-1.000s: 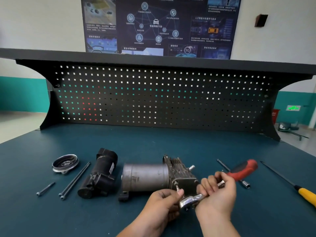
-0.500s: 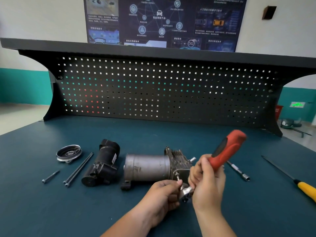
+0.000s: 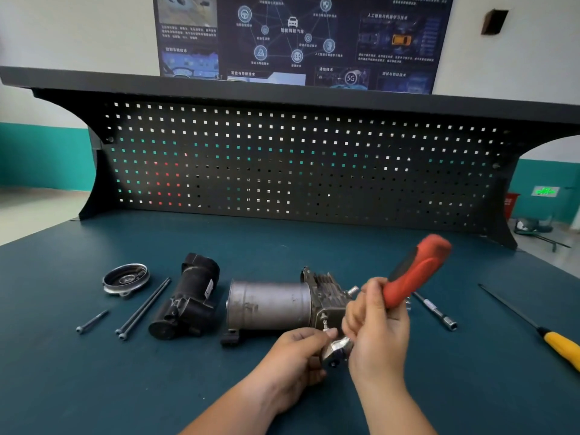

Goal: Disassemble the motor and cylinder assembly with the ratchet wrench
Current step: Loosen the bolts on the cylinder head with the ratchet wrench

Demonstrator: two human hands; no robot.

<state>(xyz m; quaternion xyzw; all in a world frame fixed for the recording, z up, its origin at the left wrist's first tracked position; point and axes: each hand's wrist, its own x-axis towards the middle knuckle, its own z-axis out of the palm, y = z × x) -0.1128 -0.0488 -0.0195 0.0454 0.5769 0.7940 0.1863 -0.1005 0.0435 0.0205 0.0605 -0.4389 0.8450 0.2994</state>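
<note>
Dark blue-green and smooth, the desk (image 3: 282, 240) is backed by a black metal board (image 3: 298, 164) full of small square holes. Near the front middle of the desk, the motor and cylinder assembly (image 3: 270, 304) is laid on its side. It is a dull grey round can joined to a ribbed metal block at its right end.

The ratchet wrench (image 3: 414, 274) is held at the block's front corner, with its fat red handle tilted up to the right and its shiny head low down. The right hand (image 3: 376, 321) is wrapped round the bottom of the red handle. The left hand (image 3: 295, 356) is curled round the shiny head.

To the left, a black plastic part (image 3: 188, 302), two long thin bolts (image 3: 144, 309), one short bolt (image 3: 92, 321) and a round metal cap (image 3: 125, 279) are laid out. To the right, a thin silver bar (image 3: 434, 310) and a yellow-handled screwdriver (image 3: 561, 346) are seen.
</note>
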